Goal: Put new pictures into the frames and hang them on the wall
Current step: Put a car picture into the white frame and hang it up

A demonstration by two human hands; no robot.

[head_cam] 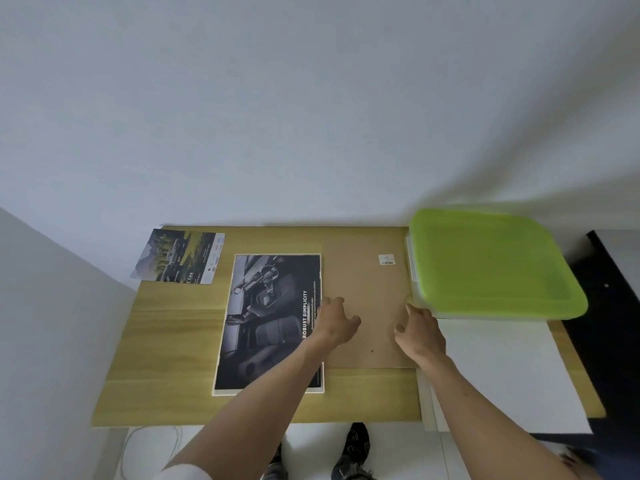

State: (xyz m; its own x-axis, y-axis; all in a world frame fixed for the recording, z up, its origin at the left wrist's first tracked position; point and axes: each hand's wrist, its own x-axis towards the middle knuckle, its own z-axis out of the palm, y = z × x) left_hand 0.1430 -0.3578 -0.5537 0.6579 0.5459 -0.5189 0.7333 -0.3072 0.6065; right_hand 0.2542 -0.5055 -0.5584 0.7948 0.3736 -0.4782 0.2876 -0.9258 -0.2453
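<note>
The step in hand looks like taking up the brown backing board (pixel 363 306) to lay it over the dark car-interior poster (pixel 270 320), which lies in the white frame (pixel 268 392) just left of the board. To do it well, I judge the board should be lifted by its two long edges, kept level, and lowered squarely so its corners meet the frame's corners without dragging the print askew.

Nearest the viewer, both forearms reach forward over the worktop (pixel 156 358). The left hand (pixel 337 323) sits at the board's left edge, fingers loosely curled, the thumb out over the board; whether its grip has the edge I cannot tell. The right hand (pixel 420 329) is at the board's right edge, fingers bent down, touching or nearly so.

Right of the board lies a white sheet (pixel 498 368). Beyond it, a green-lidded plastic box (pixel 491 261). Far left of the board, a landscape car brochure (pixel 178 256) lies by the wall (pixel 311 116).
</note>
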